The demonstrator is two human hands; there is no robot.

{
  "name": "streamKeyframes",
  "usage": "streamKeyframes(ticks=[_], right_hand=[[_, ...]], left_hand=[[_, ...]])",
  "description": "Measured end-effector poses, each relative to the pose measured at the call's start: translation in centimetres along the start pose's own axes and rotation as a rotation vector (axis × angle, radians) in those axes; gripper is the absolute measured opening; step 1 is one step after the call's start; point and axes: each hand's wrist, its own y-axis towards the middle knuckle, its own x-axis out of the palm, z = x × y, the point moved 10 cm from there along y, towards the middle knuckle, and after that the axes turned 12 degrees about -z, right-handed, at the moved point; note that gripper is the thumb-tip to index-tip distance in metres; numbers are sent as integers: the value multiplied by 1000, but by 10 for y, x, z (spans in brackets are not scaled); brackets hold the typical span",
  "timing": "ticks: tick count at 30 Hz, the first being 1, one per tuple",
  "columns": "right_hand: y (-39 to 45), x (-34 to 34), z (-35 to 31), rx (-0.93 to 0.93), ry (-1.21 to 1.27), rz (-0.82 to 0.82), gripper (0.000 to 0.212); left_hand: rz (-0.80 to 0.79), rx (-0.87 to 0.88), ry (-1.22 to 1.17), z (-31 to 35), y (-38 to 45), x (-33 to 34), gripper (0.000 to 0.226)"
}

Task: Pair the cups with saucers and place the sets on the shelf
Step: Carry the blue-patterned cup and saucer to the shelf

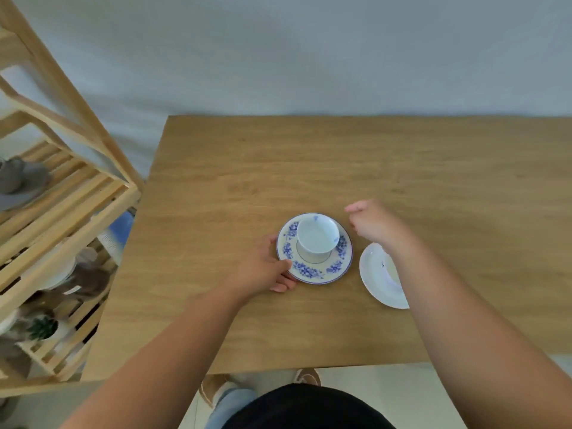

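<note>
A white cup [317, 236] with small blue marks stands upright on a blue-flowered saucer [312, 269] near the middle of the wooden table [309, 168]. My left hand [263, 269] grips the saucer's left rim, thumb on top and fingers under the edge. My right hand [373, 222] hovers just right of the cup with loosely curled fingers and holds nothing. A plain white saucer [376, 277] lies to the right, partly hidden under my right forearm. The wooden slatted shelf [71, 193] stands at the left.
The shelf's upper level holds a grey cup on a grey saucer [15, 184]. Lower levels hold a white dish [58, 270], a small green plant [43, 326] and other blurred items. My feet [306, 377] show below the table's near edge.
</note>
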Motion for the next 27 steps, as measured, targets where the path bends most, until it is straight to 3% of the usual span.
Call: streamKeyframes(ticks=[6,17,27], right_hand=[[12,15,-7,17,-231,-138,38],[11,45,-37,-120,-2,-269,34],[12,136,-137,-318,142,-342,24]], left_hand=[[93,-16,-150,-12,1,-1,51],[190,83,-285,-16,-36,-30,48],[350,176,-409,-30,-109,-133,49]])
